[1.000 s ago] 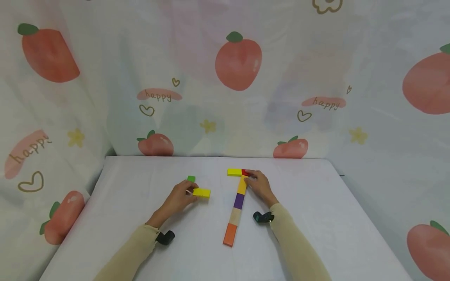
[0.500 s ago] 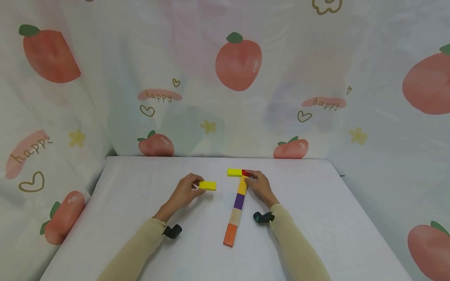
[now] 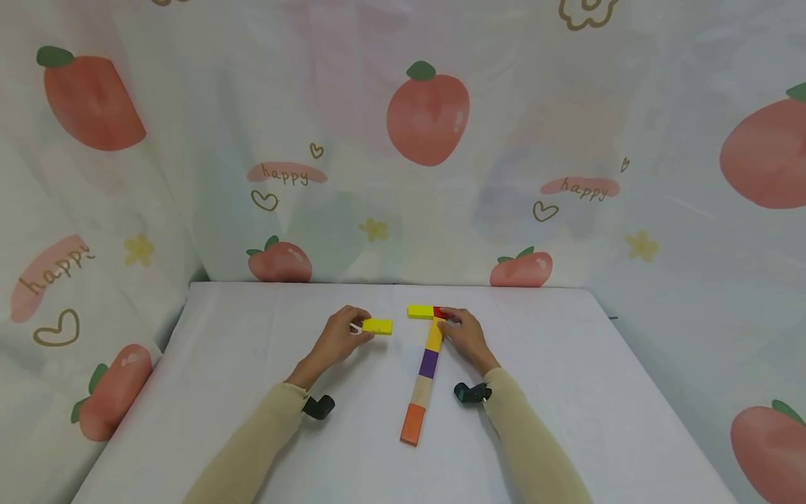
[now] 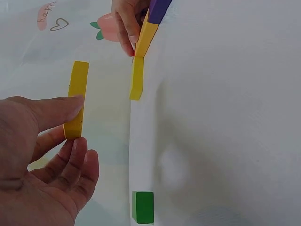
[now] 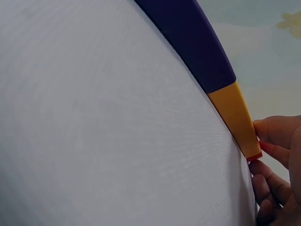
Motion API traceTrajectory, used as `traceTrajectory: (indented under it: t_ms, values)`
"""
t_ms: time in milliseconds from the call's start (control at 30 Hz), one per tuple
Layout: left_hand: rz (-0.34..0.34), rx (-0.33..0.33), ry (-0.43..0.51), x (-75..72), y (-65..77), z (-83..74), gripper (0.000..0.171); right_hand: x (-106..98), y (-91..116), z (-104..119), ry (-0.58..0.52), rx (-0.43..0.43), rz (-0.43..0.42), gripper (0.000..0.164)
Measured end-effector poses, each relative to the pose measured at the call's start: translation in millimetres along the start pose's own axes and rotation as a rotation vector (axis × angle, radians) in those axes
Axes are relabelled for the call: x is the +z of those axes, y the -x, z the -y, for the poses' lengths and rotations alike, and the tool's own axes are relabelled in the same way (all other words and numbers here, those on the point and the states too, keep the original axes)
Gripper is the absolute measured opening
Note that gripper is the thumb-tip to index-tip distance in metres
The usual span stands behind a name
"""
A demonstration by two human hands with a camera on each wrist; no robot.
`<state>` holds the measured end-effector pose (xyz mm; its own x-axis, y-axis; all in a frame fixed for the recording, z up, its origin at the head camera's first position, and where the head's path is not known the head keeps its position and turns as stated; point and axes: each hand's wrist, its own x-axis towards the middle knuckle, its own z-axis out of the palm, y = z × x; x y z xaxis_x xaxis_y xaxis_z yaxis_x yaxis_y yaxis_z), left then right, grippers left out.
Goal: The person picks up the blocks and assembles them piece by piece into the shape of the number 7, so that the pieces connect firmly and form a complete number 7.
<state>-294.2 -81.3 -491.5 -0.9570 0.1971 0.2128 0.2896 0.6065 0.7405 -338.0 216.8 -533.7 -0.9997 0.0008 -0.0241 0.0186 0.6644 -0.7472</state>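
Observation:
My left hand [image 3: 340, 337] pinches a bright yellow block [image 3: 378, 327] between thumb and fingers, raised over the table left of a line of blocks. In the left wrist view, the thumb lies across this block's face. At the line's far end, the fingers of my right hand [image 3: 467, 332] grip a small red block [image 3: 437, 311], partly covered by them, with the thumb at the amber block [image 3: 434, 334]. Another yellow block [image 3: 420, 311] lies against the red one's left side. From the amber block toward me run purple [image 3: 429, 364], beige [image 3: 422, 390] and orange [image 3: 412, 424] blocks.
A green block [image 4: 145, 207] stands on the table, seen in the left wrist view and hidden behind my left hand in the head view. The white table [image 3: 535, 420] ends at a fruit-patterned cloth backdrop [image 3: 428, 210]. Each wrist carries a black camera [image 3: 319, 407].
My left hand has moved to the right and farther from me, carrying the yellow block nearer to the line. The green block has gone out of sight behind it. My right hand stays put.

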Motion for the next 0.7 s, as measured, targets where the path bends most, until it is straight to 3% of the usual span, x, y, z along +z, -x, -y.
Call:
traceTrajectory:
  t_ms: [300, 700]
  values:
    - [-0.001, 0.02, 0.012, -2.4, -10.3, -6.4, 0.032, 1.3, -1.7, -0.5, 0.0, 0.016, 0.009, 0.046]
    - [0.001, -0.022, 0.0, 6.1, -23.5, -11.6, 0.034, 3.3, -3.7, -3.7, 0.011, 0.023, 0.011, 0.045]
